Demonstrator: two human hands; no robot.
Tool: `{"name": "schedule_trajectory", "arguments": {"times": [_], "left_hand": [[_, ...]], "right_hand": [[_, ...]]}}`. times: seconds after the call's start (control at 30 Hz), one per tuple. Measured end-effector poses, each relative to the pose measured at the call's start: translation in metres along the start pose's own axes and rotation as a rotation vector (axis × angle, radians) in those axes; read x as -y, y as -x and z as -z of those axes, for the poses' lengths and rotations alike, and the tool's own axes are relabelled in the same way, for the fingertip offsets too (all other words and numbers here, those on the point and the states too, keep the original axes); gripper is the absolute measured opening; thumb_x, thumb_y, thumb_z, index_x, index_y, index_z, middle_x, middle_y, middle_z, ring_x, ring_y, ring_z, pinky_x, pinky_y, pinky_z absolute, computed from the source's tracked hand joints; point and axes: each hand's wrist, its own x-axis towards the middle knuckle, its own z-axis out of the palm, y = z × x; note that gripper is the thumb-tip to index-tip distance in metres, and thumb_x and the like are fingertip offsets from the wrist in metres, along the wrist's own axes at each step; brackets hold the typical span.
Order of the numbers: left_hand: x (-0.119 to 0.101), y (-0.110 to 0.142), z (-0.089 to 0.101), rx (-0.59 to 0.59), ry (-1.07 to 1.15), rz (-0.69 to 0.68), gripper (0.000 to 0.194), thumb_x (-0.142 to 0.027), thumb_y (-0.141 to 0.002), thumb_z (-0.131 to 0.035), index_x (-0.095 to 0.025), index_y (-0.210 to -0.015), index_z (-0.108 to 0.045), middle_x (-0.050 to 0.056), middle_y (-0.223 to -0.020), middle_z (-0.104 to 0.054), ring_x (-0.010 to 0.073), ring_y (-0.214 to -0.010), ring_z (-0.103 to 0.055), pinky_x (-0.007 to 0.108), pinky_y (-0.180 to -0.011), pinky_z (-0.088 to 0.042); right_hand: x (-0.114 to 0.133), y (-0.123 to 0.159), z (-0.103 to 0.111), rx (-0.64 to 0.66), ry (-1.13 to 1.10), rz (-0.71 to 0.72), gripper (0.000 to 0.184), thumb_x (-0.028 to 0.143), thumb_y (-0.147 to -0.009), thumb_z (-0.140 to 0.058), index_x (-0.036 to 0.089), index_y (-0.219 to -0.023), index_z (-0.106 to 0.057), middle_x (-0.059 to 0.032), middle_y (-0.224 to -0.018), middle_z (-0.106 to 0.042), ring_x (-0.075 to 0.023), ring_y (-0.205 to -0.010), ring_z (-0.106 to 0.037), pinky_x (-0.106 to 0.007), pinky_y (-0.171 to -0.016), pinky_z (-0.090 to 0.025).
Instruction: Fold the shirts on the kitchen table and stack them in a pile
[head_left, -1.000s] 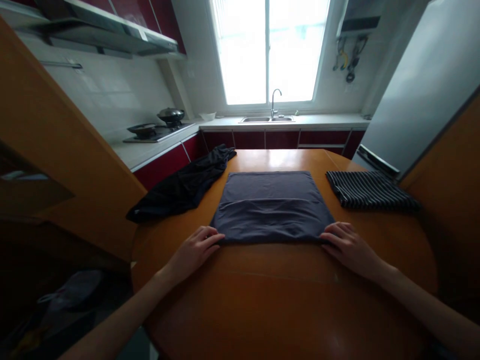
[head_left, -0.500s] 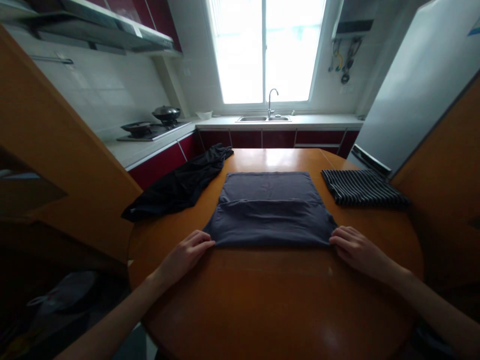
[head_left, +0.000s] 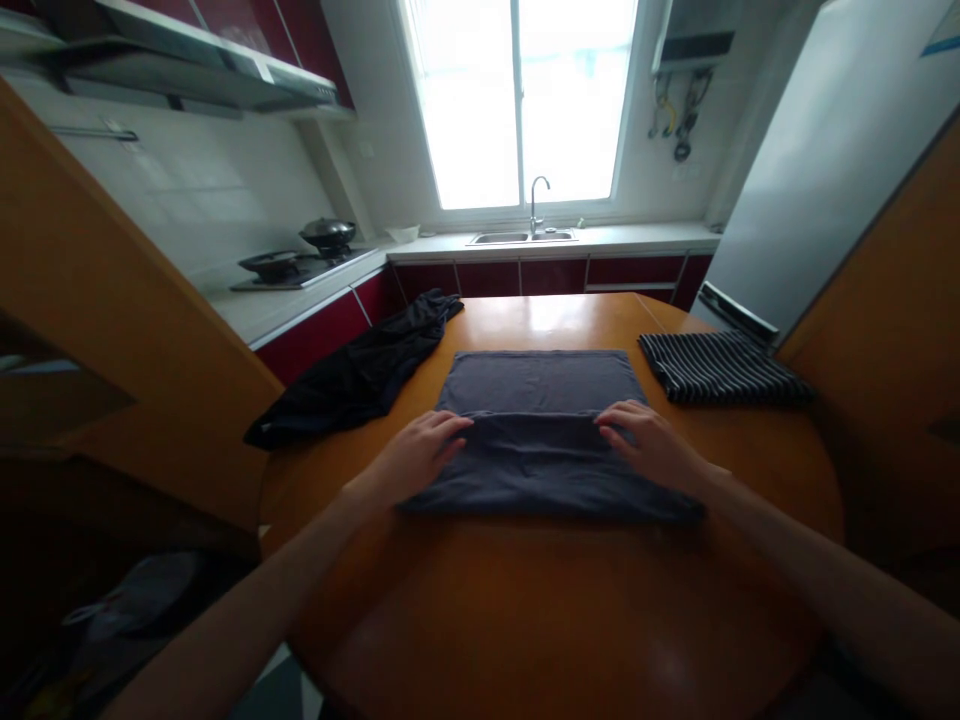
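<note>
A dark grey-blue garment [head_left: 536, 470] lies flat on the wooden table [head_left: 540, 610], its near part folded over so that a raised edge runs across its middle. My left hand [head_left: 421, 452] is at the left end of that edge, its fingertips at the cloth and the thumb apart from the fingers. On the right side, my right hand [head_left: 652, 440] reaches the same edge, also with thumb and fingers apart. Neither hand shows cloth pinched between its fingers.
A crumpled black garment [head_left: 356, 370] lies at the table's left. Folded black cloth with white stripes [head_left: 720, 368] is at the right. Beyond the table are a counter with a sink [head_left: 502, 238], a stove with pans [head_left: 328, 233], and a fridge [head_left: 810, 160] on the right.
Both hands have let go of the garment's near corners and moved forward and inward to the fold's edge. The near corners now spread slightly wider, and the camera view has shifted a little.
</note>
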Motion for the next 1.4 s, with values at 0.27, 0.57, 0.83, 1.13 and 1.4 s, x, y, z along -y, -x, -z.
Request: {"name": "schedule_trajectory", "arguments": {"times": [0.27, 0.57, 0.83, 1.13, 1.4], "left_hand": [[0.007, -0.109, -0.073, 0.245, 0.045, -0.011, 0.03, -0.034, -0.101, -0.046, -0.017, -0.096, -0.07, 0.008, -0.094, -0.071, 0.0213, -0.088, -0.065, 0.03, -0.081, -0.048], [0.011, -0.114, -0.079, 0.165, -0.146, 0.056, 0.028, -0.032, -0.103, -0.045, -0.017, -0.093, -0.067, 0.011, -0.093, -0.069, 0.024, -0.09, -0.066, 0.033, -0.082, -0.047], [-0.034, -0.083, -0.105, 0.156, -0.056, -0.191, 0.049, -0.035, -0.107, -0.028, -0.019, -0.153, -0.036, 0.011, -0.158, -0.04, 0.0223, -0.146, -0.033, 0.043, -0.12, -0.023], [0.01, -0.069, -0.095, 0.243, -0.084, -0.05, 0.06, -0.054, -0.105, -0.025, -0.026, -0.159, -0.025, 0.007, -0.162, -0.031, 0.0242, -0.152, -0.021, 0.045, -0.122, -0.013], [0.062, -0.047, -0.073, 0.252, -0.027, 0.137, 0.058, -0.052, -0.105, -0.028, -0.023, -0.154, -0.036, 0.01, -0.161, -0.032, 0.0274, -0.151, -0.023, 0.053, -0.12, -0.017]], "right_hand": [[-0.004, -0.081, -0.057, 0.317, 0.158, -0.156, 0.033, 0.043, -0.1, -0.048, 0.021, -0.09, -0.071, -0.0084, -0.098, -0.074, -0.025, -0.1, -0.065, -0.035, -0.088, -0.039], [-0.005, -0.074, -0.068, 0.184, 0.36, -0.205, 0.029, 0.036, -0.102, -0.045, 0.017, -0.097, -0.066, -0.0137, -0.102, -0.071, -0.0281, -0.1, -0.061, -0.042, -0.093, -0.036], [0.02, -0.046, -0.091, 0.124, 0.277, 0.037, 0.055, 0.028, -0.101, -0.032, 0.014, -0.153, -0.037, -0.0153, -0.154, -0.044, -0.0278, -0.145, -0.035, -0.046, -0.118, -0.024], [-0.028, -0.027, -0.084, 0.223, 0.228, -0.153, 0.067, 0.055, -0.102, -0.025, 0.017, -0.157, -0.03, -0.0106, -0.162, -0.03, -0.0256, -0.151, -0.023, -0.05, -0.121, -0.022], [-0.055, -0.008, -0.069, 0.196, 0.252, -0.299, 0.062, 0.05, -0.102, -0.027, 0.017, -0.153, -0.038, -0.0125, -0.162, -0.028, -0.0275, -0.151, -0.022, -0.055, -0.12, -0.021]]}}
